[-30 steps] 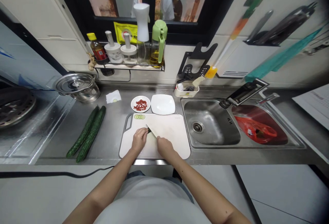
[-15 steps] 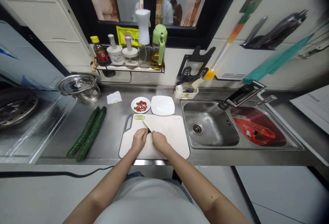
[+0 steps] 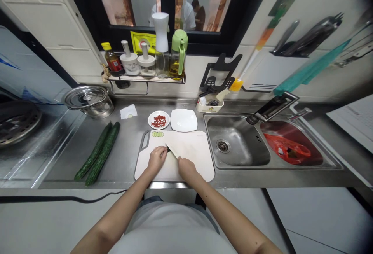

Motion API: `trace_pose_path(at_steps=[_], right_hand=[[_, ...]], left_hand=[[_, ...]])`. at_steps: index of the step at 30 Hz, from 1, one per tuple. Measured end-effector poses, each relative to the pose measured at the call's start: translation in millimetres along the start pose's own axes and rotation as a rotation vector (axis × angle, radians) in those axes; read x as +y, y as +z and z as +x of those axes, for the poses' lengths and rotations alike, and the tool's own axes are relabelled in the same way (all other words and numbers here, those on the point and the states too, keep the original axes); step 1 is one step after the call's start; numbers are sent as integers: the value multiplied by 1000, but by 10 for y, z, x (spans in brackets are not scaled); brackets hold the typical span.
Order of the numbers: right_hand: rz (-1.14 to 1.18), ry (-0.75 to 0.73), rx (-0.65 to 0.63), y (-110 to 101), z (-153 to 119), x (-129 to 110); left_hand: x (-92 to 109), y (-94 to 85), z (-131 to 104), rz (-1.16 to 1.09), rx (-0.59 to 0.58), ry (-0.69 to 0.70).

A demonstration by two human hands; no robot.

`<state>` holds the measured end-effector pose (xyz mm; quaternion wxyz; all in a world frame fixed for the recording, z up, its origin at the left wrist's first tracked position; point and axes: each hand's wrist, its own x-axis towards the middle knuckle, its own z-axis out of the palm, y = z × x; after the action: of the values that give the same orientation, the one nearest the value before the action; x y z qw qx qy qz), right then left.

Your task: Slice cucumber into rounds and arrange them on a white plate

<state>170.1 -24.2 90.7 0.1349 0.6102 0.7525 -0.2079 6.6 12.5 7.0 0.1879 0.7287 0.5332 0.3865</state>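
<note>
1. Right hand [image 3: 187, 167] is gripping the knife [image 3: 172, 151], pulled back lower-right since half a second ago.
2. Left hand [image 3: 157, 158] is curled over something hidden, mid-cutting board [image 3: 192, 149].
3. Cucumber slices [image 3: 157, 134] are sitting upper-left.

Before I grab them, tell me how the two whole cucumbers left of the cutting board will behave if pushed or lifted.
The two cucumbers are long and round, lying loose on smooth steel counter, so a sideways push would likely roll them. They look straight and firm, so probably stiff, not floppy, when lifted. Gripped at one end, their length might make them tip; the middle seems safer.
</note>
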Motion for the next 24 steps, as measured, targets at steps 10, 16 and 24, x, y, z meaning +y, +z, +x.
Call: trace_pose_path(at_steps=[10, 16, 24], right_hand=[[10, 32, -44, -69, -157, 100], [-2, 59, -6, -98, -195, 177], [-98, 99, 80, -124, -186, 312]], left_hand=[[69, -60, 61, -25, -29, -107], [114, -86, 34, -18, -62, -157], [103, -202, 75, -103, 74, -316]])
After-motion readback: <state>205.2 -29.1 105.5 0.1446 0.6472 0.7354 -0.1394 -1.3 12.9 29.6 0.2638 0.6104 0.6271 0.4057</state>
